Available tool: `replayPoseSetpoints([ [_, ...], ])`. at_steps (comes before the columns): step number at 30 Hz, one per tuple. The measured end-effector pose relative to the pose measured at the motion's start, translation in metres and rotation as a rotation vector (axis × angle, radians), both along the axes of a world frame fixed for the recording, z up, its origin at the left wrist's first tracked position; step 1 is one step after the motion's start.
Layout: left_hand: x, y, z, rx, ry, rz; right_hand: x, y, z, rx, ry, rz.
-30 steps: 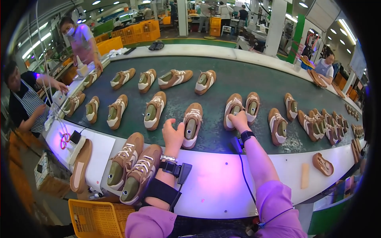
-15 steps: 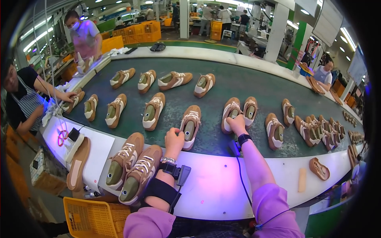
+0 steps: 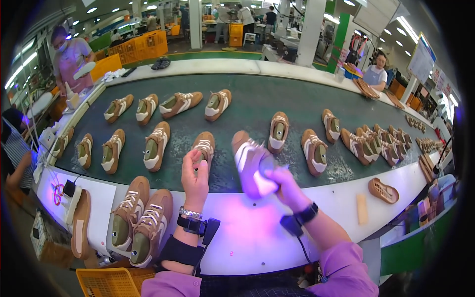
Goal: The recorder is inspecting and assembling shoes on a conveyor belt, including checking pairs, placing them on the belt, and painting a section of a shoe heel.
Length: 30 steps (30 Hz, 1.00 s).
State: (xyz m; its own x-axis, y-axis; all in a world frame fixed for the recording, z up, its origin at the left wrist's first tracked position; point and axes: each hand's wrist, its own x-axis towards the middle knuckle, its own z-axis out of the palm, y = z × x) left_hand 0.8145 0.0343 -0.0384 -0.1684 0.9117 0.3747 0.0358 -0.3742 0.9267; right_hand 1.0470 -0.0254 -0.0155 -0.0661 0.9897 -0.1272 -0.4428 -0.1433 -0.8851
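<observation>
A brown and white sneaker is in the grip of my right hand, held by its heel end above the belt's near edge. It is smeared by motion, its toe pointing away from me. My left hand is raised with fingers apart, holding nothing. Behind its fingers another sneaker stands on the belt; I cannot tell whether they touch. A similar shoe with a green last inside stands just beyond the held one. Two more sneakers, a left one and a right one, stand side by side left of my left forearm.
The dark green belt carries several more sneakers, clustered at right. On the white near ledge lie a sole, a tan strip and, at left, an upright sole. A yellow basket sits below. Co-workers stand around the belt.
My right hand has lifted one sneaker of a pair off the belt and brought it left toward me. My left hand has opened its fingers away from the other shoe. The view has shifted right.
</observation>
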Motion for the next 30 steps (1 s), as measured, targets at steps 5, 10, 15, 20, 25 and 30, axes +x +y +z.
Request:
replayPoseSetpoints([
  [5,0.012,-0.006,-0.018,0.154,0.392,-0.27,0.003,-0.006,-0.002,0.039,-0.446,-0.147],
  [10,0.006,-0.002,-0.042,0.066,0.561,-0.259,0.039,0.116,-0.036,-0.025,-1.011,-0.575],
  [15,0.017,0.001,-0.043,0.059,0.562,-0.26,0.093,0.192,-0.08,-0.296,-1.172,-0.788],
  [20,0.002,0.004,-0.046,-0.172,0.464,-0.257,0.098,0.191,-0.068,-0.296,-0.844,-0.616],
  [25,0.0,0.007,-0.043,-0.325,0.412,-0.267,0.118,0.107,-0.022,-0.136,0.197,-0.244],
  [30,-0.006,0.018,-0.052,-0.538,-0.081,-0.527,0.093,-0.024,0.015,0.172,0.216,-0.091],
])
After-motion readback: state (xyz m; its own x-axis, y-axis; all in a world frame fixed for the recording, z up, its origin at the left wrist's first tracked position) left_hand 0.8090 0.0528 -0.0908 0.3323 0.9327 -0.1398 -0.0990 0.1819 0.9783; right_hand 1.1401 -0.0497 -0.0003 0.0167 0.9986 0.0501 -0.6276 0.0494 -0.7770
